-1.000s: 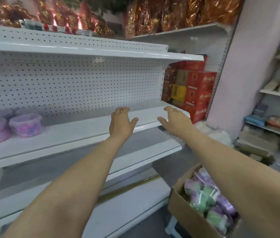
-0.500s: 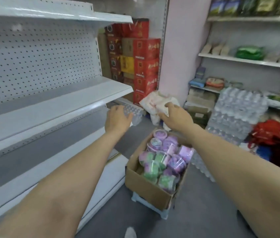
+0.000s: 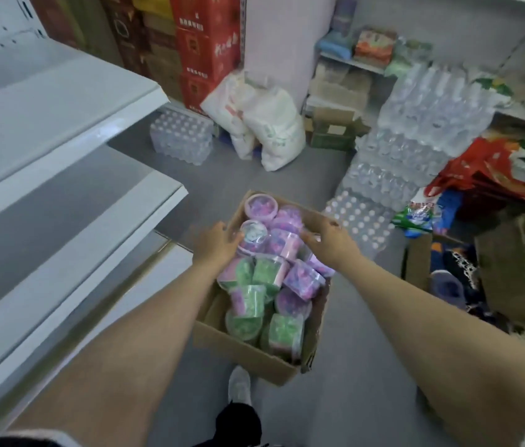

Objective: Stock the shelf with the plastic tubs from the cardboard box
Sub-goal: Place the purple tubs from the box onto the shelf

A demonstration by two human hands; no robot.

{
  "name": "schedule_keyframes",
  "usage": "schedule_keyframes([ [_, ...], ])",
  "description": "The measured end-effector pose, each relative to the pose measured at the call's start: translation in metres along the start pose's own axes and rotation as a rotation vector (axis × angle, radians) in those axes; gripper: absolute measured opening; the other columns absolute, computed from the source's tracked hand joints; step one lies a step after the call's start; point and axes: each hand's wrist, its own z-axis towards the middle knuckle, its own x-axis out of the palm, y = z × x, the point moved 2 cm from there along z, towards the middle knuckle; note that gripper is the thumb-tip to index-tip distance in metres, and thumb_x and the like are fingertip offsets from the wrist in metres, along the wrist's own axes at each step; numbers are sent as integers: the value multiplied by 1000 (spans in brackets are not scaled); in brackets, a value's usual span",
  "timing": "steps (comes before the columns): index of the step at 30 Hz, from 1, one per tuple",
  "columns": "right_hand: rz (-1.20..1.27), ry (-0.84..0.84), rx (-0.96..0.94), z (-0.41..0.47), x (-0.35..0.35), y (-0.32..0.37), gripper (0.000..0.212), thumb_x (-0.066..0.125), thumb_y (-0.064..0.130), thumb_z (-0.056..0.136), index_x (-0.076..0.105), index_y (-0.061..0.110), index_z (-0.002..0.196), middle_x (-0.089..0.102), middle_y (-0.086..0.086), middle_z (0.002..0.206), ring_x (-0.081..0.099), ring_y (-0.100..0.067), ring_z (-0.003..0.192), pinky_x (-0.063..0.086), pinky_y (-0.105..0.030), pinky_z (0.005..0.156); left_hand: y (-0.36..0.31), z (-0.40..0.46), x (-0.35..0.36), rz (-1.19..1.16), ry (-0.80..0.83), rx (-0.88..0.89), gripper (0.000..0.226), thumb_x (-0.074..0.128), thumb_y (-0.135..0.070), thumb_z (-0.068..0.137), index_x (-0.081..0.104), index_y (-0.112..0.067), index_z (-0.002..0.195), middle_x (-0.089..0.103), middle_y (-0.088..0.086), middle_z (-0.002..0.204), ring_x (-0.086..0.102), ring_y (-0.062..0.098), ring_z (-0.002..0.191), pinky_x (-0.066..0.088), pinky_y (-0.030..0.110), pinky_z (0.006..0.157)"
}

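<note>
An open cardboard box point(image 3: 238, 346) sits on the grey floor below me, filled with several clear plastic tubs of purple and green contents point(image 3: 248, 304). My left hand point(image 3: 214, 245) reaches into the box's left side, its fingers touching a purple tub with a clear lid point(image 3: 253, 237). My right hand point(image 3: 329, 241) is over the right side of the box, fingers spread and touching another purple tub point(image 3: 282, 243). Neither hand plainly grips a tub. White metal shelves point(image 3: 71, 175) run along the left.
Shrink-wrapped packs of water bottles point(image 3: 416, 146) are stacked to the right of the box, another pack point(image 3: 180, 137) at the back. White sacks point(image 3: 264, 124), red cartons point(image 3: 203, 50) and a red bag point(image 3: 487, 169) crowd the far floor. My shoe point(image 3: 239, 387) stands by the box.
My view swung from the shelf down to the box. Both hands dropped from shelf height into the box and now touch tubs.
</note>
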Motion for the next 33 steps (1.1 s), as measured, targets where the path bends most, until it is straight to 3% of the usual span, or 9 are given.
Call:
schedule_keyframes([
  [7, 56, 97, 291, 48, 36, -65, 57, 54, 47, 96, 48, 8, 138, 56, -17, 137, 54, -35, 123, 42, -36, 96, 8, 73, 66, -36, 176, -57, 39, 63, -48, 86, 62, -11, 99, 67, 10, 101, 63, 31, 96, 42, 30, 72],
  [10, 82, 117, 363, 66, 44, -83, 60, 57, 48, 95, 47, 9, 139, 55, -16, 139, 53, -35, 125, 41, -34, 97, 10, 90, 90, -72, 206, -108, 52, 65, -53, 82, 61, -10, 111, 65, 7, 109, 62, 27, 98, 46, 32, 80],
  [14, 120, 128, 424, 91, 56, -92, 75, 64, 52, 88, 41, 8, 144, 50, -17, 142, 49, -34, 128, 40, -37, 101, 13, 106, 108, -63, 212, -140, 58, 63, -51, 85, 56, -9, 124, 59, 2, 117, 59, 23, 96, 38, 27, 75],
  [17, 120, 84, 432, 112, 63, -98, 83, 67, 52, 86, 34, 7, 148, 44, -18, 146, 43, -34, 134, 36, -40, 108, 18, 113, 118, -42, 201, -166, 55, 61, -52, 86, 55, -14, 126, 63, -1, 105, 56, 18, 86, 36, 26, 73],
  [21, 177, 83, 475, 132, 67, -108, 83, 67, 52, 87, 33, 4, 146, 45, -20, 144, 44, -37, 133, 38, -41, 106, 16, 116, 129, -66, 169, -231, 57, 61, -51, 86, 53, -14, 130, 61, -2, 98, 62, 25, 95, 42, 28, 75],
  [26, 218, -21, 424, 144, 60, -106, 72, 51, 64, 90, 44, 10, 138, 61, -17, 127, 60, -37, 115, 49, -46, 97, 12, 120, 146, -112, 210, -332, 79, 53, -72, 73, 51, -20, 131, 63, 4, 123, 61, 28, 109, 49, 41, 94],
  [29, 349, 54, 371, 156, 65, -109, 70, 42, 71, 87, 60, 12, 121, 71, -13, 103, 73, -25, 84, 59, -40, 78, 1, 119, 149, -114, 199, -336, 76, 55, -69, 77, 50, -17, 133, 59, 7, 130, 59, 29, 114, 47, 41, 96],
  [31, 450, 117, 365, 162, 67, -109, 56, 49, 56, 94, 62, 9, 123, 72, -14, 98, 71, -14, 62, 57, -27, 58, 0, 119, 153, -134, 189, -349, 69, 60, -59, 83, 50, -12, 133, 57, 10, 132, 57, 31, 116, 46, 40, 97],
  [33, 525, 141, 384, 165, 67, -111, 47, 55, 34, 96, 56, 5, 133, 70, -19, 101, 70, -16, 60, 58, -28, 59, 3, 118, 154, -122, 180, -357, 69, 59, -59, 84, 51, -11, 133, 59, 10, 131, 57, 30, 116, 46, 41, 98],
])
